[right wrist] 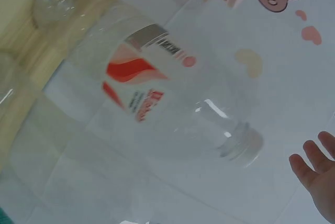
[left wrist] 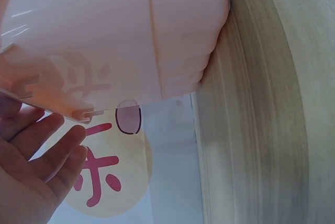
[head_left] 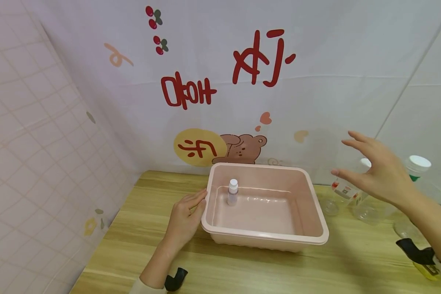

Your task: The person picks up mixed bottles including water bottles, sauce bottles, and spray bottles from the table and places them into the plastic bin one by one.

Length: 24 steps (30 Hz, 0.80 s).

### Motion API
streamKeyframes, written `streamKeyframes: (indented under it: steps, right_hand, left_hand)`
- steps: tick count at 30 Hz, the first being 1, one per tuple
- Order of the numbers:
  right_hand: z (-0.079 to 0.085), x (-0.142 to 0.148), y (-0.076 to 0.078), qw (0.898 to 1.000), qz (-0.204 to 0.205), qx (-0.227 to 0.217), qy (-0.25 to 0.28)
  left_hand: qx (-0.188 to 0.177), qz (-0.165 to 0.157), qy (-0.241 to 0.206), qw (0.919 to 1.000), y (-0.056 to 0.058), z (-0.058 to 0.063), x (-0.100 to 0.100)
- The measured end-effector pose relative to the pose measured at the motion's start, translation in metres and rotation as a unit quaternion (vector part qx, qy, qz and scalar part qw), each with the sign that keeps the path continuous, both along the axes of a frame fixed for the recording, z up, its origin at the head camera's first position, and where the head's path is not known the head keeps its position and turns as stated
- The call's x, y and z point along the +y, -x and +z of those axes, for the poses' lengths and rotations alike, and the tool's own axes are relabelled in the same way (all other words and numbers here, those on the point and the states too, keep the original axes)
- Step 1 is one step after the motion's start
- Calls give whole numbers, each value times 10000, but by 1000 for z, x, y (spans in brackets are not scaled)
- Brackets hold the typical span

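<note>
The left hand [head_left: 186, 214] lies open at a pink tub [head_left: 264, 236], its relaxed fingers touching the outside of the left rim; the tub sits on the wooden surface [head_left: 139, 216], just to that hand's right. The right hand [head_left: 382, 171] is raised in the air, thumb and fingers spread, holding nothing, well apart from the tub. Clear bottles stand close by it, one with a red-and-white label [head_left: 347, 191]. Farther in, a small white-capped bottle [head_left: 233, 196] stands upright inside the tub, before the printed wall [head_left: 316, 49].

Fingers [right wrist: 315, 157] near clr btl [right wrist: 178, 93] w/ red lbl [right wrist: 137, 75].
</note>
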State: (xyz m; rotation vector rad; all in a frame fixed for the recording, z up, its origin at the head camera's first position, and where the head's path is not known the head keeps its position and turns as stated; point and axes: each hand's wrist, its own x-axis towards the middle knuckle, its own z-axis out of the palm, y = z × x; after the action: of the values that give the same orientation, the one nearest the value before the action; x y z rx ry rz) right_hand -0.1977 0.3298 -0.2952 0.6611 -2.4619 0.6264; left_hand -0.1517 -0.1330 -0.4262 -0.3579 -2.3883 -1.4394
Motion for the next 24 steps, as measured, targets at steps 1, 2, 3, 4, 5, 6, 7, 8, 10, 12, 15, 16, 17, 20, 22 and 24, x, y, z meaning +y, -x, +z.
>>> streamKeyframes:
  steps: [1, 2, 3, 4, 5, 6, 7, 8, 10, 12, 15, 16, 17, 20, 22, 24]
  right_hand:
    - [-2, 3, -1, 10000, -59, -54, 8]
    - [-3, 6, -1, 9999, -107, -104, 26]
    - [-5, 9, -2, 9997, -168, -155, 46]
    - [-7, 12, -2, 9995, -241, -203, 55]
    - [-8, 15, -3, 9992, -313, -251, 74]
    - [-10, 18, -4, 9988, -383, -303, 100]
    - [-12, 20, -4, 9981, -466, -379, 111]
    - [-13, 23, -5, 9974, -548, -447, 131]
    - [-16, 27, -6, 9958, -680, -592, 177]
    - [-19, 31, -7, 9938, -800, -752, 195]
    - [-23, 35, -8, 9904, -961, -976, 198]
    - [-24, 36, -8, 9888, -1014, -1079, 204]
    - [-26, 36, -7, 9871, -1060, -1179, 201]
    - [-30, 39, -6, 9821, -1156, -1461, 274]
    - [-34, 40, -6, 9777, -1248, -1656, 325]
    - [-37, 42, -7, 9738, -1362, -1786, 347]
  left_hand:
    - [15, 5, 9, 10000, 0, 0, 0]
    - [33, 10, 16, 10000, 0, -1, 0]
    - [50, 8, 20, 10000, 0, -1, 0]
    - [61, 4, 18, 10000, 0, -1, 0]
    - [71, 2, 14, 10000, 0, -2, -1]
    - [71, 2, 11, 10000, 0, -2, -1]
    - [71, 0, 8, 10000, 0, -2, -1]
    - [72, -5, 1, 10000, 0, -2, 0]
    - [70, -6, -10, 10000, 0, -2, 0]
    - [68, 7, -11, 10000, 0, -3, 0]
    - [50, 8, -40, 10000, 0, -3, 0]
    - [43, 12, -45, 10000, 0, -4, 0]
    - [42, 13, -49, 10000, 0, -4, 0]
    - [66, 6, -52, 10000, 0, -4, -1]
    - [89, 15, -30, 10000, 0, -5, -1]
    - [103, 8, -20, 9999, -1, -5, -1]
